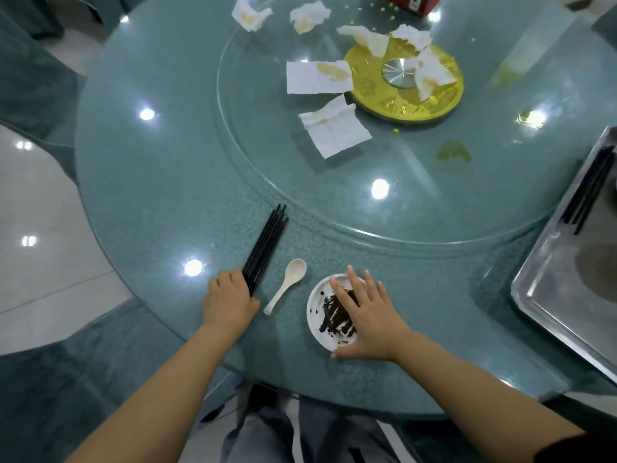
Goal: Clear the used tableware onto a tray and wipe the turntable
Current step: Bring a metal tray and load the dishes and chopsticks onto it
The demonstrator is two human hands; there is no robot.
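Left hand: the left hand (pixel 229 299) sits in the lower left of the frame, its fingers curled around the near end of a bundle of black chopsticks (pixel 266 247), gripping it.
Black chopsticks: the bundle lies on the table (pixel 160 182), running from the hand up and to the right, its far tips just short of the turntable's edge.
Right hand: the right hand (pixel 365 319) is at lower centre, fingers straight and spread over a small white plate (pixel 317 315), thumb at the plate's near rim; whether the palm presses on the plate cannot be told.
Small white plate: it rests on the table close to the near edge, smeared with dark sauce.
Spoon: a white spoon (pixel 286 284) lies on the table between the two hands, bowl pointing to the upper right, touching neither hand.
Turntable: the glass turntable (pixel 267 168) fills the upper centre, with a gold hub (pixel 405 100) and a green smear (pixel 453 152) to the lower right of the hub.
Napkins: stained, crumpled paper napkins (pixel 319 76) are scattered over the turntable and the hub, with two more near the top edge of the frame.
Tray: a metal tray (pixel 547 295) sits at the right edge of the frame, with more black chopsticks (pixel 588 192) lying in its far end.
Red box: a red box (pixel 412 1) shows partly at the top edge.
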